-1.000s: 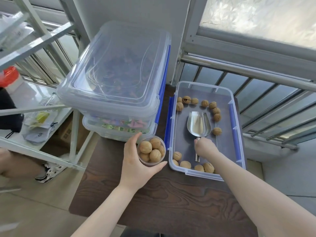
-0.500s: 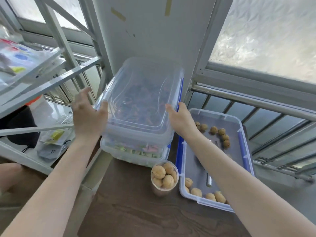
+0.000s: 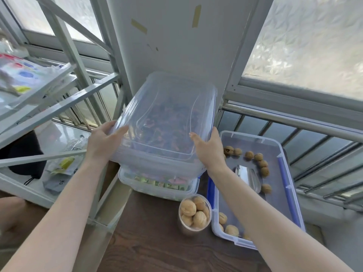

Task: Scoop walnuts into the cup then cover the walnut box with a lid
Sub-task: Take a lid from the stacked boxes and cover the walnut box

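With both forearms extended forward and up from the lower corners of the view, the left hand point(image 3: 102, 140) and the right hand point(image 3: 209, 149) grip opposite sides of a clear lid point(image 3: 163, 122) that lies on top of a stack of two clear containers point(image 3: 157, 181). On the left hand, the thumb lies over the lid's near-left edge and the fingers curl around its side. On the right hand, the thumb presses onto the lid's top near the right corner and the remaining fingers wrap the blue-trimmed right edge. Both wrists are nearly straight. To the right of the stack, the walnut box point(image 3: 282, 193) stands uncovered on the dark wooden counter point(image 3: 147, 242), partly crossed by the right forearm. Loose walnuts point(image 3: 259, 160) lie along its far side and near edge, and a metal scoop point(image 3: 248, 177) rests on its floor. Just beside the box's near-left corner, the cup point(image 3: 194, 214) stands upright on the counter, filled with walnuts to the rim. A metal shelf frame point(image 3: 59, 91) stands at left.
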Tool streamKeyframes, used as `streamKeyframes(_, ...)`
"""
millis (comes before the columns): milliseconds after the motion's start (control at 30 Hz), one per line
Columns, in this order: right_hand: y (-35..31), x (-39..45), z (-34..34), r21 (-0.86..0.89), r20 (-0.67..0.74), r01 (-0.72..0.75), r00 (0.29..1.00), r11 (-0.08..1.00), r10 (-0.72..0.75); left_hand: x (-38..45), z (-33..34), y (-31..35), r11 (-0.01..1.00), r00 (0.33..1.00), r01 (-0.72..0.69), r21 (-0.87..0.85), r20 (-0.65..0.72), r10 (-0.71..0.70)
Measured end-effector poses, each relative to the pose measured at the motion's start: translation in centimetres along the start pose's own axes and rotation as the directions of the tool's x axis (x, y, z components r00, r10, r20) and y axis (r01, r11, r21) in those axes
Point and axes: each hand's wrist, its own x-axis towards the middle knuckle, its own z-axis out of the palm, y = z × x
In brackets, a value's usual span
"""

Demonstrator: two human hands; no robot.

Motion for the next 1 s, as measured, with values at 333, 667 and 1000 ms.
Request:
streamKeyframes(333,-0.1,-3.1,-16.2,-0.038,-0.153,0.183,0.970,0.982,-0.187,-11.1,7.5,6.4,0.943,0.947,-0.309,-0.126,0.046,0.317)
streamKeyframes(667,11.4,-6.9,-27.3,-0.122,-0.226,-0.033,0.974,0.992,0.004,-20.6,19.7,0.6,0.985,0.924,-0.170,0.013,0.351,0.155)
streamKeyframes(1000,17.3,-6.1,-26.0,-0.072,-0.100,-0.179,0.980,0.981,0.171,-22.3,21.3,-4.6,0.989,0.946,-0.042,0.144,0.325,-0.007)
